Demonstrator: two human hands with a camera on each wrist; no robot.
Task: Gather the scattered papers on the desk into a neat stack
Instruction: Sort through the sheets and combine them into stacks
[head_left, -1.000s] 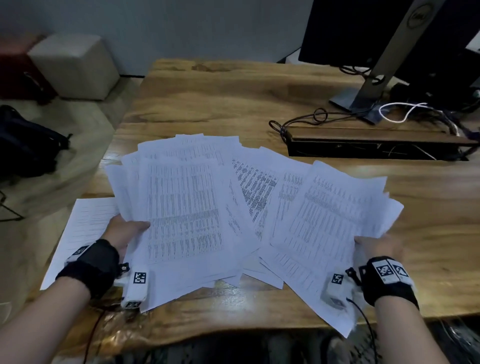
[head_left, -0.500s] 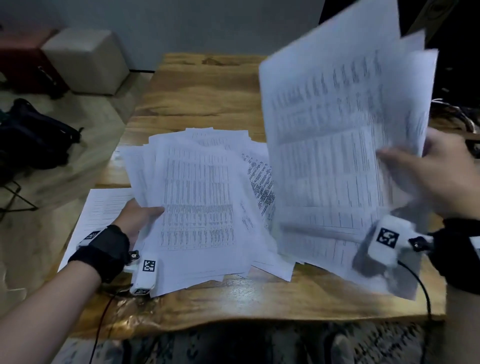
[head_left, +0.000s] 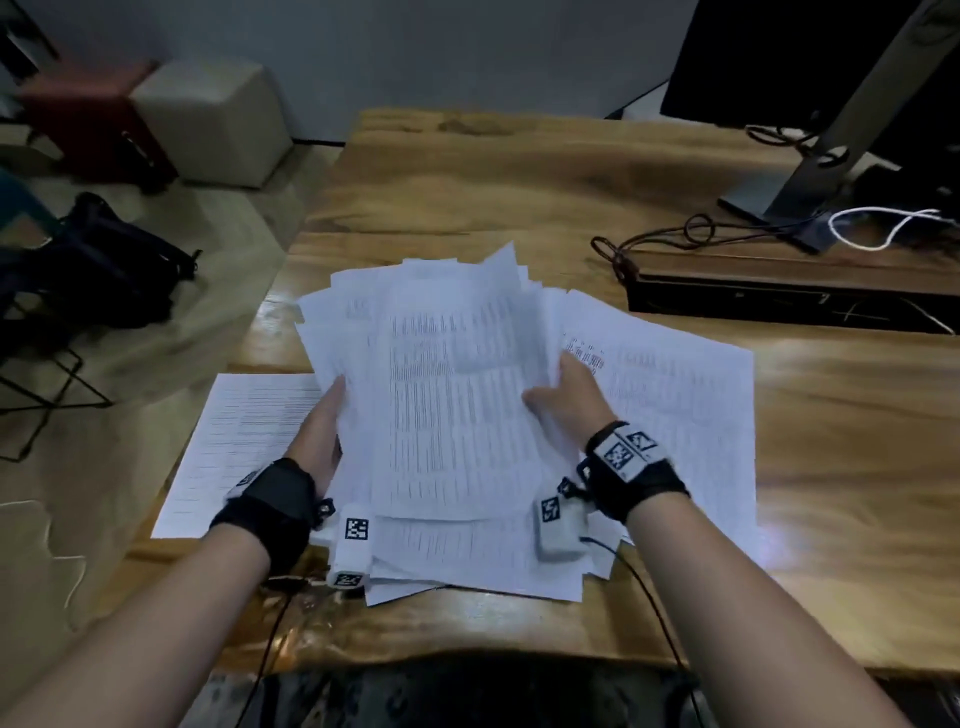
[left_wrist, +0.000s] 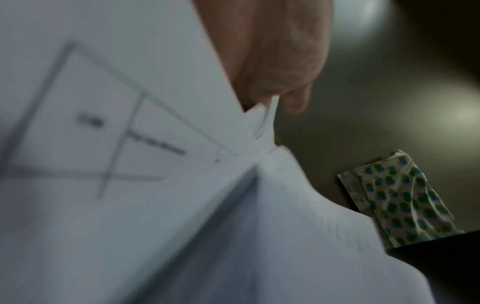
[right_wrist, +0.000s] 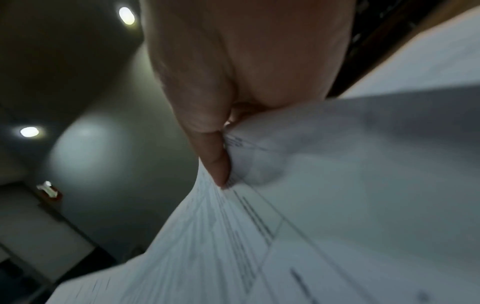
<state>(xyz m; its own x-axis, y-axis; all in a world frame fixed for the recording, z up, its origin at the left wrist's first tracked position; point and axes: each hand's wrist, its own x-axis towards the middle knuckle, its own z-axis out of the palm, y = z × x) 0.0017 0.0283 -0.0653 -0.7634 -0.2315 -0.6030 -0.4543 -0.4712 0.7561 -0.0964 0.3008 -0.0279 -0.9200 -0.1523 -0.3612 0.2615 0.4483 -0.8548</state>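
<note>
A loose pile of printed papers (head_left: 447, 395) lies fanned on the wooden desk (head_left: 519, 182) in the head view. My left hand (head_left: 332, 410) grips the pile's left edge, and the left wrist view shows sheets (left_wrist: 130, 164) caught between its fingers (left_wrist: 285, 72). My right hand (head_left: 550, 389) holds the right edge of the top bundle; the right wrist view shows its thumb (right_wrist: 215, 160) pinching the sheets (right_wrist: 337, 185). More sheets (head_left: 680, 415) spread out to the right under that hand. One separate sheet (head_left: 234, 447) lies flat to the left, overhanging the desk's left edge.
A monitor stand (head_left: 810, 171) and dark cables (head_left: 649, 244) with a white cord (head_left: 883, 223) sit at the back right, beside a black cable tray (head_left: 779, 296). Left of the desk, on the floor, are a beige cube stool (head_left: 213, 119) and a black bag (head_left: 88, 265).
My right hand lifted its bundle of sheets high, then brought it down and leftward onto the pile that the left hand holds. The wide fan is now narrower.
</note>
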